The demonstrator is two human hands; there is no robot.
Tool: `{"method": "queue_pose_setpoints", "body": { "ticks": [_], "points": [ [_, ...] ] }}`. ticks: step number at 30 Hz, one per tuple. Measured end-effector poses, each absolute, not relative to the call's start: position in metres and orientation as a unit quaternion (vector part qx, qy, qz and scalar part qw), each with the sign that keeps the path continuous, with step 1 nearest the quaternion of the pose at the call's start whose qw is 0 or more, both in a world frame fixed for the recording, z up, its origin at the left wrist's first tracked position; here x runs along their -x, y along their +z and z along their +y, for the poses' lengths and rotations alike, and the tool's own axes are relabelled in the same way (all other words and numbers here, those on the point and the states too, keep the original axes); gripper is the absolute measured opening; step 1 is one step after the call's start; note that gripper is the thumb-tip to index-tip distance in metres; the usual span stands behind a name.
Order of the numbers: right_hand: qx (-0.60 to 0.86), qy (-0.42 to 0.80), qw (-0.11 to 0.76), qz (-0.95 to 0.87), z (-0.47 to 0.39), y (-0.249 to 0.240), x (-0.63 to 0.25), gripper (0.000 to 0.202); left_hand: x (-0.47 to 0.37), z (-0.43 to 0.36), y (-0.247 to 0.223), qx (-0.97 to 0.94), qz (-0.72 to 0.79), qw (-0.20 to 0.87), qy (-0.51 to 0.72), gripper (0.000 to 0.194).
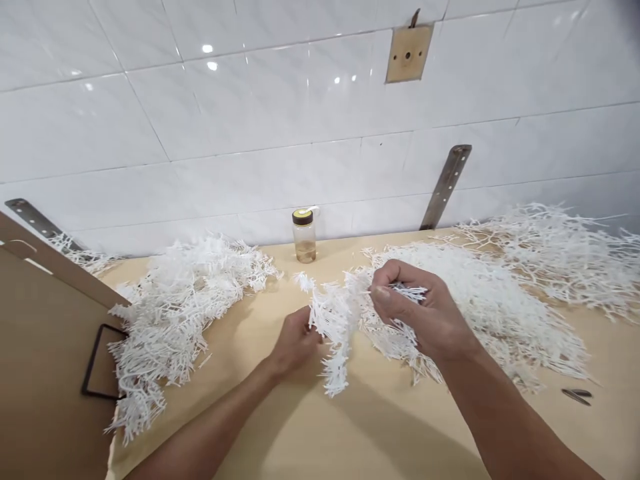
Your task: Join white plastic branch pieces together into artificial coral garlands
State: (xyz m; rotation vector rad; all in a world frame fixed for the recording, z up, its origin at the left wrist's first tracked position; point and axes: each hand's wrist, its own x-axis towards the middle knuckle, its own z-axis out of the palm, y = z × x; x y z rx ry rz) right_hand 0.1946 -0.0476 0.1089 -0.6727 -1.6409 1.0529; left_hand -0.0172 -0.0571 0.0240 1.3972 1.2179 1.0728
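My left hand (296, 343) is closed around a bunch of thin white branching sprigs (336, 320), which look like plastic; the bunch hangs down past my fingers. Some of those fingers are hidden behind it. To the right, my right hand (425, 310) is also closed, thumb against the curled fingers, with several small white sprigs (411, 292) sticking out of the palm. Directly beyond and beside it lies a wide heap of similar white sprigs (500, 320). Another pile of white sprigs (187, 300) spreads over the left of the table.
A small clear bottle (305, 239) with a dark and yellow lid stands by the tiled wall (250, 107). Small dark snips (577, 396) lie at the right. A cardboard box (50, 353) fills the left edge. Loose white strands (565, 253) cover the far right of the table (320, 437).
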Motion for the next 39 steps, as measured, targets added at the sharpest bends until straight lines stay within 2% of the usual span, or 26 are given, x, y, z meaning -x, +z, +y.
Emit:
{"method": "queue_pose_setpoints", "body": {
  "ticks": [1, 4, 6, 8, 13, 16, 21, 25, 28, 31, 33, 35, 39],
  "points": [
    [0.281, 0.446, 0.489, -0.695, -0.043, 0.101, -0.188, 0.023, 0.028, -0.057, 0.027, -0.547, 0.480, 0.537, 0.428, 0.010],
    [0.311, 0.438, 0.368, -0.759, -0.030, 0.073, -0.172, 0.017, 0.053, -0.057, 0.030, -0.481, 0.395, 0.655, 0.427, 0.046],
    [0.330, 0.435, 0.301, -0.782, -0.024, 0.053, -0.165, 0.019, 0.062, -0.056, 0.026, -0.450, 0.360, 0.686, 0.445, 0.063],
    [0.337, 0.417, 0.268, -0.800, -0.022, 0.037, -0.163, 0.025, 0.065, -0.053, 0.018, -0.419, 0.364, 0.698, 0.453, 0.069],
    [0.322, 0.462, 0.250, -0.787, -0.033, 0.023, -0.162, 0.023, 0.055, -0.045, 0.002, -0.403, 0.466, 0.628, 0.476, 0.063],
    [0.338, 0.483, 0.281, -0.757, -0.036, 0.023, -0.159, 0.021, 0.053, -0.040, 0.004, -0.416, 0.480, 0.598, 0.489, 0.053],
    [0.426, 0.488, 0.340, -0.682, -0.027, 0.013, -0.158, 0.024, 0.058, -0.034, 0.012, -0.390, 0.479, 0.620, 0.483, 0.038],
    [0.465, 0.551, 0.227, -0.655, -0.025, 0.003, -0.157, 0.023, 0.058, -0.024, 0.014, -0.439, 0.523, 0.556, 0.474, 0.031],
    [0.428, 0.584, 0.167, -0.669, -0.030, 0.001, -0.154, 0.025, 0.059, -0.014, 0.013, -0.577, 0.596, 0.383, 0.406, 0.021],
    [0.389, 0.604, 0.180, -0.672, -0.033, 0.001, -0.151, 0.025, 0.060, -0.005, 0.011, -0.703, 0.605, 0.165, 0.336, 0.018],
    [0.385, 0.608, 0.200, -0.666, -0.033, 0.002, -0.151, 0.024, 0.058, -0.003, 0.007, -0.736, 0.577, 0.128, 0.330, 0.028],
    [0.390, 0.602, 0.249, -0.650, -0.030, 0.003, -0.152, 0.023, 0.054, -0.002, 0.002, -0.724, 0.565, 0.174, 0.355, 0.032],
    [0.419, 0.554, 0.412, -0.590, -0.021, 0.003, -0.156, 0.025, 0.047, -0.007, -0.008, -0.634, 0.569, 0.334, 0.403, 0.022]
  ]
}}
